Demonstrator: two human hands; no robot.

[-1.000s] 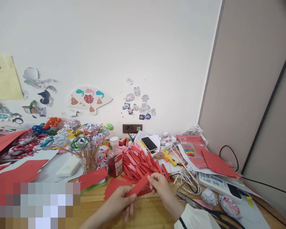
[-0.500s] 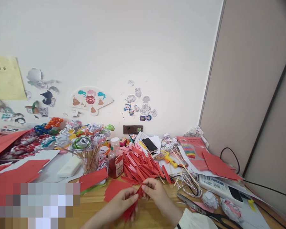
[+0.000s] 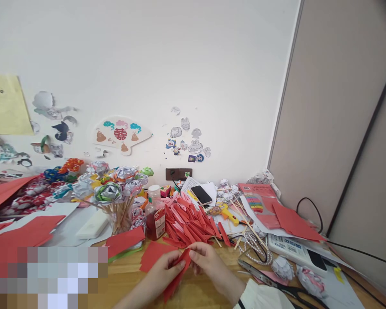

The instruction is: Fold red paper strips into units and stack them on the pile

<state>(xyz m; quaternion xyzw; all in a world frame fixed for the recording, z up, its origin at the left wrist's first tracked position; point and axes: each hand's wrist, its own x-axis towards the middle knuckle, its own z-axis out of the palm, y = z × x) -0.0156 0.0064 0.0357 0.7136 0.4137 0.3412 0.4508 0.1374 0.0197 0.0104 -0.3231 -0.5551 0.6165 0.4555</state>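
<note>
Both hands meet over the front of the wooden table around a folded piece of red paper. My left hand is closed on its left side, with the thumb lying on top. At the upper right tip of the paper, my right hand pinches it between thumb and fingers. Some fingers are hidden behind the paper and the hands. Just behind the left hand lie flat red paper squares. A heap of folded red paper strips sits beyond both hands.
A bottle of red liquid stands left of the heap. Paper flowers on sticks fill a cup. To the right are scissors, a bead string, a yellow glue gun and a phone.
The red paper has turned so more of its flat side shows between the hands. My right hand has shifted slightly left; both hands keep their hold.
</note>
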